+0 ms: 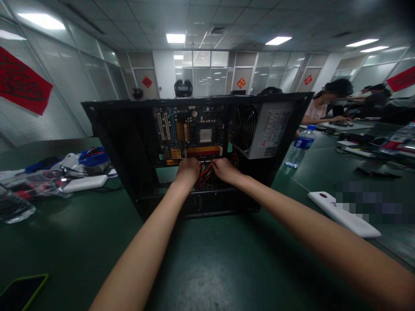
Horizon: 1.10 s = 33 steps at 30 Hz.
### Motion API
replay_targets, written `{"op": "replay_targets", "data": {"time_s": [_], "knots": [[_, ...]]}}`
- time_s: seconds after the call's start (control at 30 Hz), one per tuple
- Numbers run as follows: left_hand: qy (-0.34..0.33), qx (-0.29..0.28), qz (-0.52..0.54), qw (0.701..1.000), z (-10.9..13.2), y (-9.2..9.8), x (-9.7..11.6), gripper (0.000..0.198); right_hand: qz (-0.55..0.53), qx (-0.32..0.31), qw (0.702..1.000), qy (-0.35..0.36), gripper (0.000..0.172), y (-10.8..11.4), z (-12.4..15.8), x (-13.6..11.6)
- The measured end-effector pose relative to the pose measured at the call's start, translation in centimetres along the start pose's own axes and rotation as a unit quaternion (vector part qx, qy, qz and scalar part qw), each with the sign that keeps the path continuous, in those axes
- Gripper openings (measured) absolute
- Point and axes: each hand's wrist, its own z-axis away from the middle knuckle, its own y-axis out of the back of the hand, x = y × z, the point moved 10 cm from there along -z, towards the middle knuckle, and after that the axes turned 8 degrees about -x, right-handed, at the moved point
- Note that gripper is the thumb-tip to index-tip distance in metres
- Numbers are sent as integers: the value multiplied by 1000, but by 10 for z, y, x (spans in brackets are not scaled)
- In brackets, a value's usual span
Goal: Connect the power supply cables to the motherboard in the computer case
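An uncovered black computer case [106,129] stands upright on the table, its inside facing me. Both of my hands reach into its lower middle, just under the memory slots [207,151] of the motherboard [191,125]. My left hand [188,169] is closed, fingers curled against the wires; what it pinches is hidden. Closed as well, my right hand [226,170] grips the red, black and yellow power cables [205,174], which hang between the two hands. At the upper right of the case sits the power supply [269,129] with its fan grille [244,125].
A water bottle [301,146] and a white oblong device [340,214] lie to the right of the case. Plastic bags [42,179] and another white device [86,183] are on the left. A green-edged phone [26,293] rests front left. A co-worker [327,106] sits far right.
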Motion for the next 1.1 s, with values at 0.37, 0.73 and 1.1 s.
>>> {"op": "replay_targets", "data": {"time_s": [0.37,0.73,1.1], "knots": [[-2,5,-4,1000,-4,-3,-1,37,4,2,1000,-11,28,0,-3,2],[3,6,0,1000,-2,0,0,37,-10,9,1000,-15,29,-1,-6,6],[-116,279,54,952,102,69,-22,31,65,271,924,261,17,62,119,-44]]}}
